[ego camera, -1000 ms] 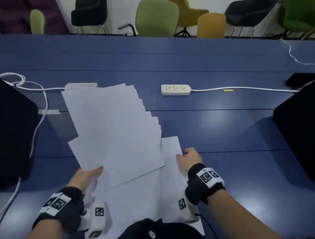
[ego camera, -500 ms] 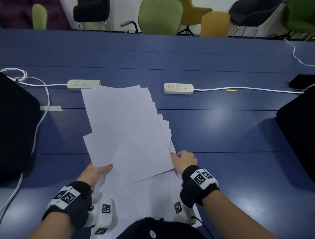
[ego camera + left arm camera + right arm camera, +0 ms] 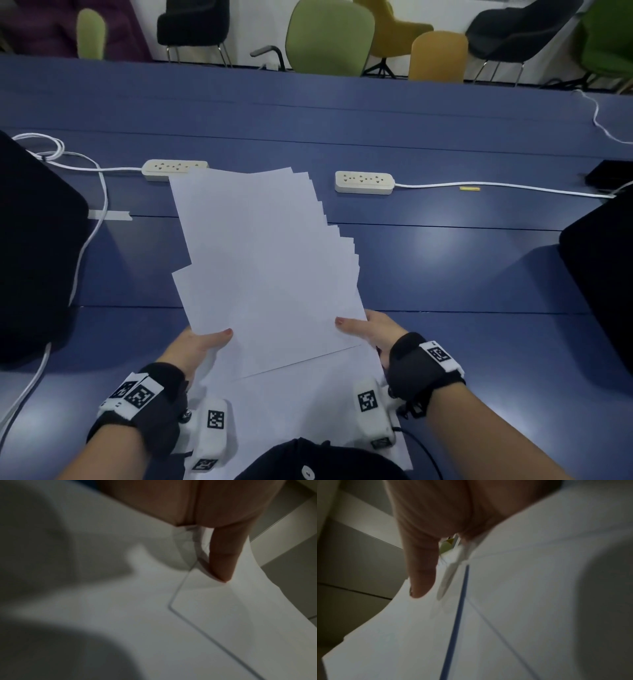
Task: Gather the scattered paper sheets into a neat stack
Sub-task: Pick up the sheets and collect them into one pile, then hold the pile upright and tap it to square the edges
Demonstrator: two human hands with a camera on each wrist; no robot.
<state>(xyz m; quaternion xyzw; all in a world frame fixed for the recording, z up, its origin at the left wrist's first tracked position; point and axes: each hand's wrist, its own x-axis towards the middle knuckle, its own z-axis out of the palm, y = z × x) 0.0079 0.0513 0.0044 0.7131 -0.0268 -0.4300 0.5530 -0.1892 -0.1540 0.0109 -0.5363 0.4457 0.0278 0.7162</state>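
Observation:
A fanned bundle of white paper sheets (image 3: 267, 260) is held above the blue table (image 3: 445, 267), its edges uneven on the right side. My left hand (image 3: 202, 342) pinches the bundle's lower left corner, thumb on top. My right hand (image 3: 370, 329) pinches the lower right edge, thumb on top. More white sheets (image 3: 308, 404) lie flat on the table under the bundle, near my body. In the left wrist view my thumb (image 3: 223, 563) presses on the paper (image 3: 214, 615). The right wrist view shows my thumb (image 3: 421, 577) on the paper (image 3: 522, 588), with a thin blue strip of table between sheets.
Two white power strips (image 3: 173, 168) (image 3: 363, 182) with cables lie beyond the paper. Dark objects sit at the left edge (image 3: 30, 246) and the right edge (image 3: 603, 274) of the table. A strip of tape (image 3: 109, 215) is stuck at left. Chairs (image 3: 329, 37) stand behind the table.
The bundle has swung to the right and turned more upright. My right hand left the flat sheet on the table and took hold of the bundle's lower right edge.

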